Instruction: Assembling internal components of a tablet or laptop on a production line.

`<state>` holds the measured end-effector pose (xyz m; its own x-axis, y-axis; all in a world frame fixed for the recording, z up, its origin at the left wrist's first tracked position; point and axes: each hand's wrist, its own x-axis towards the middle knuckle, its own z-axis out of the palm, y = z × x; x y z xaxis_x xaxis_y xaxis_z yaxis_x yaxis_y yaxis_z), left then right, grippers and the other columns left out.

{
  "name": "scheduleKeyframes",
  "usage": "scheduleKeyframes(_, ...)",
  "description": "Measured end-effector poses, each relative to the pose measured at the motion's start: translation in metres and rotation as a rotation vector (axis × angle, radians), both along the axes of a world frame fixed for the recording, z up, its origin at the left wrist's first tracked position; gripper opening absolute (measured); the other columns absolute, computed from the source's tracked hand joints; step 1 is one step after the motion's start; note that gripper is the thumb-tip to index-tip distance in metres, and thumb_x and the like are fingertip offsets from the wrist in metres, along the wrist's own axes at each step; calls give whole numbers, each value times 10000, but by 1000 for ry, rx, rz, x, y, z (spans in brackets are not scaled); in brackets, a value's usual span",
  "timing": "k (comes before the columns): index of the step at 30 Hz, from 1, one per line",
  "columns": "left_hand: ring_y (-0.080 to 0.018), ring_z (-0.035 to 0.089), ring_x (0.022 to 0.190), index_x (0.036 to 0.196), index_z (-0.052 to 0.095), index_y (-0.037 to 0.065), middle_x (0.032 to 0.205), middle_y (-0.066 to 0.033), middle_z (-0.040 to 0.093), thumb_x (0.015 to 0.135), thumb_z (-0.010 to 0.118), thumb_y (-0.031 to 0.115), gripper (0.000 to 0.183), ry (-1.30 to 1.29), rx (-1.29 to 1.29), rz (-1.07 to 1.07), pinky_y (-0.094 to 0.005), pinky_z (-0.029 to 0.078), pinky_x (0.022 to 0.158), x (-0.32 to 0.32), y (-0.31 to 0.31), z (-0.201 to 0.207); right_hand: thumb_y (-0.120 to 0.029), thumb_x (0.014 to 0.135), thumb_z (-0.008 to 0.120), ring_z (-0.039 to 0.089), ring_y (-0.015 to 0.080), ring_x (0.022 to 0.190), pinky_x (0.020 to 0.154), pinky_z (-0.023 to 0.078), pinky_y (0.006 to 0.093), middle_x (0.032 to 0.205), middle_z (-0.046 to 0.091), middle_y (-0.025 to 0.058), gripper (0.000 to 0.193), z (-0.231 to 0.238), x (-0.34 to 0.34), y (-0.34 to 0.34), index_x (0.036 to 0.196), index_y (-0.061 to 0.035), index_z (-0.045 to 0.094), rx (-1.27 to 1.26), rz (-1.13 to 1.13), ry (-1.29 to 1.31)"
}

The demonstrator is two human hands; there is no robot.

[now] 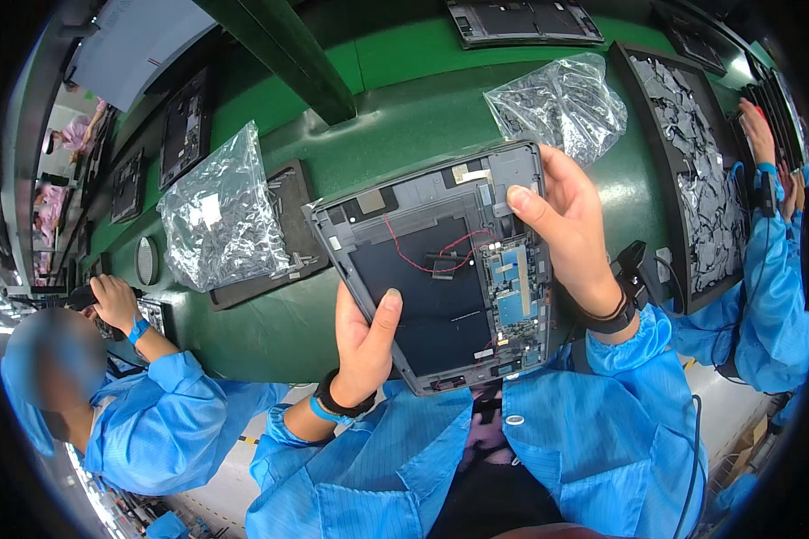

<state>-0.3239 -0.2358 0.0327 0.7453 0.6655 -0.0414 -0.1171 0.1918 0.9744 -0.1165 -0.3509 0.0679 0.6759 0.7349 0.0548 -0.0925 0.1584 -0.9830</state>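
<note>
Apparently light and stiff but fragile inside, the opened tablet (436, 296) tilts before a blue coat (368, 467), gripped by the left hand (366, 340) and right hand (573, 229); I'd hold its rim (422, 179), clear of the red wires (412, 263) and circuit board (516, 292).

Between left fingers (385, 316) and right fingers (532, 209), before the torso: an opened tablet (427, 305), with a circuit board (515, 289) inside along its right. To its left on the counter (422, 117), a plastic bag (216, 220) partly over a tray (306, 216); farther left, a round disc (147, 260). Behind the tablet, toward the right, another bag (562, 99); beyond, a second device (526, 22). Right of that bag, a long box (653, 144) with parts (712, 202) inside. Far left, a co-worker (157, 422) beside the counter.
</note>
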Motion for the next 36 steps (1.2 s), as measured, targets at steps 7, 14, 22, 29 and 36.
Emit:
scheduleKeyframes(7,-152,531,1126,1332,417,-18,1255,-98,547,959,585,148,441,-35,-196,-10,-312,409,993,6,10,8,-95,922,613,547,166,1156,996,422,303,1251,575,144,535,0,1,10,1372,80,382,91,-8,95)
scheduleKeyframes(14,-207,562,1149,1339,419,11,1275,-126,554,983,532,143,397,-35,-480,-85,-359,456,990,28,32,14,-184,959,548,515,157,1178,1021,380,309,1291,554,124,565,-7,10,-6,1449,-1,333,-33,41,182)
scheduleKeyframes(22,-196,572,1130,1349,430,24,1264,-109,570,1004,507,213,400,-12,-551,-115,-379,481,961,68,53,7,-145,950,586,577,147,1082,960,425,286,1218,613,118,599,0,17,-27,1467,-13,316,-197,-2,206)
scheduleKeyframes(29,-215,471,1259,1436,352,45,1362,-132,474,992,518,157,487,78,-386,-259,-364,378,1070,60,48,-16,-90,928,564,599,173,1055,919,484,297,1216,605,135,518,21,159,53,1392,76,402,-131,-155,46)
scheduleKeyframes(36,-227,531,1189,1383,395,42,1284,-124,540,984,513,115,422,70,-466,-275,-382,432,1023,60,52,-28,-47,900,552,609,229,1023,878,504,364,1190,604,171,448,-26,244,212,1315,97,467,-130,-27,108)
